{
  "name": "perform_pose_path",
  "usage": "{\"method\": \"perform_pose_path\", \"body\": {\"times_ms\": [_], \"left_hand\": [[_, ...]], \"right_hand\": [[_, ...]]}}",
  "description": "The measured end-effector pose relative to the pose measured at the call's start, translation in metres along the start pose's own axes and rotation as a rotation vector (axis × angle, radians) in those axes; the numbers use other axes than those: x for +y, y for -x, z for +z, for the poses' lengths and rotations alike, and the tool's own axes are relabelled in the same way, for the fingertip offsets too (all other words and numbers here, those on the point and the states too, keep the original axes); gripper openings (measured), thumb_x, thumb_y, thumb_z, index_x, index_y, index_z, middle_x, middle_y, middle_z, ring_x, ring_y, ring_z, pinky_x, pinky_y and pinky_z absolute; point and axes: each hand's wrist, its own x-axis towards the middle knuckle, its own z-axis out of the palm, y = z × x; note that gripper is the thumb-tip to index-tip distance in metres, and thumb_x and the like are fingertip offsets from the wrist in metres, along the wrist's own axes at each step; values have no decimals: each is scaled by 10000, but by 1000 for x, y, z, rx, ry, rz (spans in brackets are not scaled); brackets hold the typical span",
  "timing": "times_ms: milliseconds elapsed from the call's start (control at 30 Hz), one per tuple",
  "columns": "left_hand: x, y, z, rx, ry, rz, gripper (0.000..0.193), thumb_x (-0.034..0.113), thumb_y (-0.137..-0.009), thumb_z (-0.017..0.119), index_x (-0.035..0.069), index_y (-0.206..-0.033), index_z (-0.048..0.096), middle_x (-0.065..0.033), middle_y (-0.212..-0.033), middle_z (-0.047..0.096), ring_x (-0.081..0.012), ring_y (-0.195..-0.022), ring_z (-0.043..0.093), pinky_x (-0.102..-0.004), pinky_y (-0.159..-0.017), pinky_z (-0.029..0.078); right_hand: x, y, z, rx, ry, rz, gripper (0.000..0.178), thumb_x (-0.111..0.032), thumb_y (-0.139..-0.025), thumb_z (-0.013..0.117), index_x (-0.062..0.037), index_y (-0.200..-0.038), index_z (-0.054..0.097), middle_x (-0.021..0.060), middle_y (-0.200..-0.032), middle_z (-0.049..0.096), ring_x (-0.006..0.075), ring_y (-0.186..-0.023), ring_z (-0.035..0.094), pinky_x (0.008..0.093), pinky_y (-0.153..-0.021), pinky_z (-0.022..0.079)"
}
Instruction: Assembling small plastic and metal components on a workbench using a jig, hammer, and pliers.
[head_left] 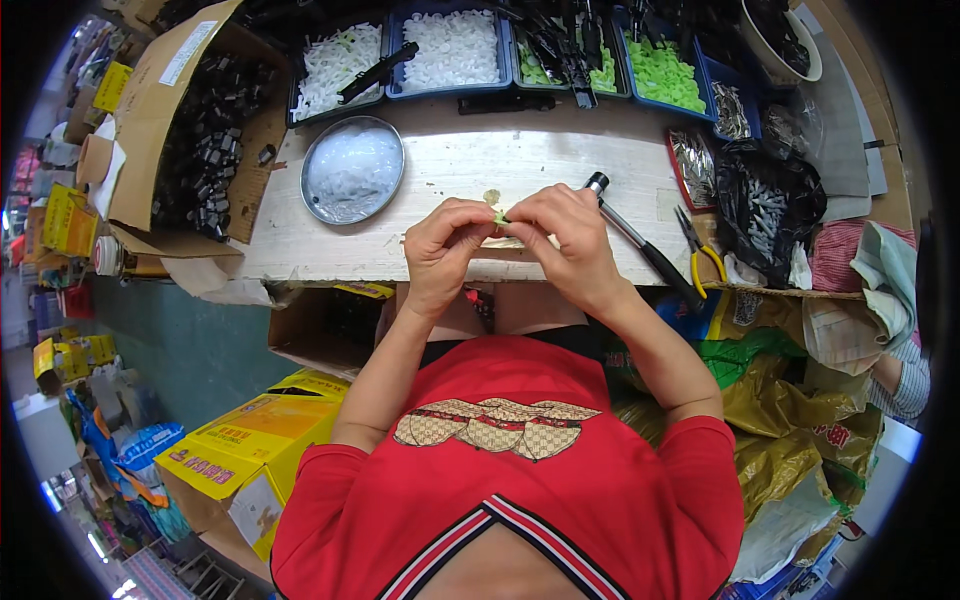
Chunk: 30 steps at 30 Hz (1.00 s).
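Both hands meet over the near edge of the white worktable [450, 145]. My left hand [443, 250] is closed, thumb and forefinger pinching a small light-green plastic piece [499, 216]. From the other side my right hand [572, 240] pinches at the same spot, where a bit of something dark shows by its fingertips. Most of the piece is hidden by the fingers. Just right of my right hand lies a hammer [640, 240] with a black handle. Beyond the fingertips is a small pale round mark or bit [491, 197] on the tabletop.
A round metal dish [393, 190] of whitish, gel-like stuff stands left. Blue bins [450, 92] of white and green plastic parts line the back. A carton [140, 180] of black parts stands far left. Yellow-handled pliers [710, 260] and a black bag [800, 255] lie right.
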Motion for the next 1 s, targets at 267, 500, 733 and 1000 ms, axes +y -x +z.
{"method": "perform_pose_path", "body": {"times_ms": [267,500,733,1000], "left_hand": [[2,-9,-15,-52,-518,216,140,-28,-713,644,21,-843,626,-79,-846,624,-211,-793,578,-288,-701,445],[-16,8,-19,-134,-748,146,113,67,-680,670,63,-785,629,-47,-930,609,-219,-972,523,-329,-847,333],[-29,1,-17,-125,-724,162,100,49,-651,633,59,-737,585,-35,-902,578,-212,-925,505,-337,-832,297],[-33,3,-18,-129,-754,199,119,65,-652,605,70,-764,567,-54,-906,565,-235,-923,510,-364,-827,319]], "right_hand": [[16,3,8,-51,323,-174,121,-90,-704,656,-90,-806,590,11,-753,565,169,-698,519,318,-654,312],[30,7,23,-238,456,-213,75,-136,-701,616,-106,-752,570,8,-694,486,172,-719,496,340,-664,304],[33,-10,29,-420,485,-273,51,-122,-692,552,-98,-718,590,31,-720,522,181,-766,510,371,-720,325],[28,-6,32,-396,560,-292,152,-174,-688,588,-82,-808,606,64,-794,555,222,-792,518,421,-731,337]]}}
